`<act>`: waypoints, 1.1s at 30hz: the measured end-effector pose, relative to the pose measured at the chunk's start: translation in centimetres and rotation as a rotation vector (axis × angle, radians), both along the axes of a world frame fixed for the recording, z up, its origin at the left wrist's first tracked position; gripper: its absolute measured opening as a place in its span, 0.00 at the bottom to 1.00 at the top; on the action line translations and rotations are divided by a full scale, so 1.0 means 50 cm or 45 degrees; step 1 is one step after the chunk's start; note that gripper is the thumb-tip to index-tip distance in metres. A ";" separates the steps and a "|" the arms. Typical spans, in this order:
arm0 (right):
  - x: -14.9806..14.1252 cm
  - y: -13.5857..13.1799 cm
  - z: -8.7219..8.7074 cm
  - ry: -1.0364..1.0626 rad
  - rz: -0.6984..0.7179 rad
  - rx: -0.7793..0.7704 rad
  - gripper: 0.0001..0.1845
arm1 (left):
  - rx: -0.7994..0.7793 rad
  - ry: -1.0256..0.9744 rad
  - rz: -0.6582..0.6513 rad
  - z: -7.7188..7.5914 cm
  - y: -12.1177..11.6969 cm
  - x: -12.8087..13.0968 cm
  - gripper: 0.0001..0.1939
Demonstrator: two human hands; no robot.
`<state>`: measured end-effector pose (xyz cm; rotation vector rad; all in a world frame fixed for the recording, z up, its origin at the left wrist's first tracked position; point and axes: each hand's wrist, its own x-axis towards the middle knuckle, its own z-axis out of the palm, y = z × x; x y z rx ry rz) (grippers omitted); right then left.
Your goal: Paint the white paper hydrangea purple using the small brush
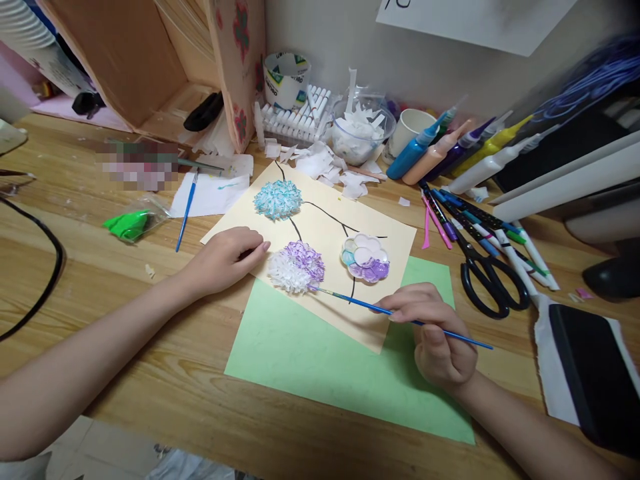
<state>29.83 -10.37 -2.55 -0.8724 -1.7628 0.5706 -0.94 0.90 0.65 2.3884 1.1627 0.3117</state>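
My right hand (440, 333) grips a thin blue paintbrush (360, 302) between thumb and fingers. The brush tip touches the lower right edge of a paper flower (295, 268), which is purple on its right side and white on its left. My left hand (227, 260) rests on the left edge of the cream sheet (320, 193), its fingers curled loosely, the thumb close to that flower. A blue-tinted paper flower (278, 199) and black drawn stems lie on the same sheet. The flower-shaped paint palette (375, 269) holds purple and bluish paint.
Under the cream sheet lies green paper (300, 353). Black scissors (493, 283), pens and paint bottles (420, 150) stand or lie at the right. Paper scraps and a bowl (363, 130) are behind. Another blue brush (187, 210) and a green lump in plastic (129, 225) lie left.
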 end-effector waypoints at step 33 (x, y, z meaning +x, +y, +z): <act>0.047 0.123 0.005 1.521 -0.419 -0.801 0.16 | 0.129 -0.137 0.784 -0.042 0.043 -0.053 0.30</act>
